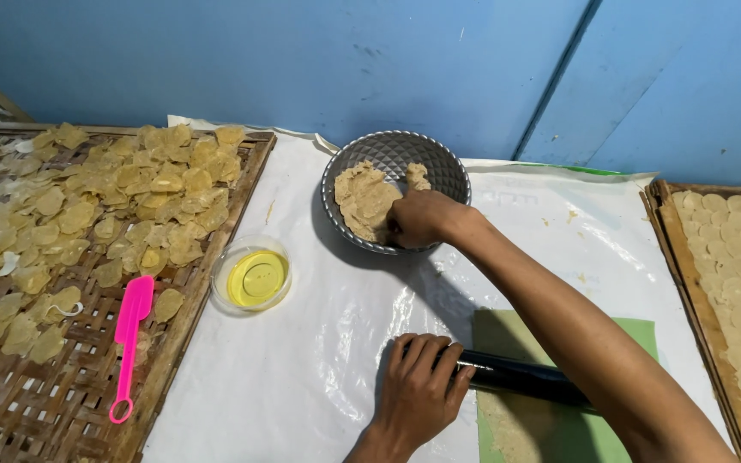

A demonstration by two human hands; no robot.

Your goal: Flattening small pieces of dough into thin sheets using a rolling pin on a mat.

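- The tabletop (pixel 302 377) is covered by a smooth, glossy white plastic sheet that wrinkles a little near the wall; dough worked here should lift off cleanly as long as the sheet lies flat.
- Two woven trays flank it: the left tray (pixel 53 403), open bamboo lattice, carries thin, curled, translucent yellow discs in loose overlap; the right tray (pixel 688 257) holds paler, flatter rounds in neat rows.
- A green mat (pixel 636 334) lies on the sheet near the person, partly under the forearm, with a thin beige layer spread on it.
- The grey metal bowl (pixel 439 167), with a dimpled, quilted wall, sits at the far edge of the sheet; the dough (pixel 362 201), soft, tan and grainy, is heaped inside on its left.
- The right hand (pixel 422 219) reaches into the bowl, fingers curled down into the dough as if pinching off a piece; a small, even pinch, taken without tipping the bowl, would probably serve best.
- The left hand (pixel 418 386) rests on the black, shiny rolling pin (pixel 525 377), fingers closed over its end, steadying it against rolling away.
- A clear round container (pixel 252 276) with a yellow disc inside stands just beside the left tray.
- A pink spatula (pixel 129 343), smooth plastic, lies on that tray.
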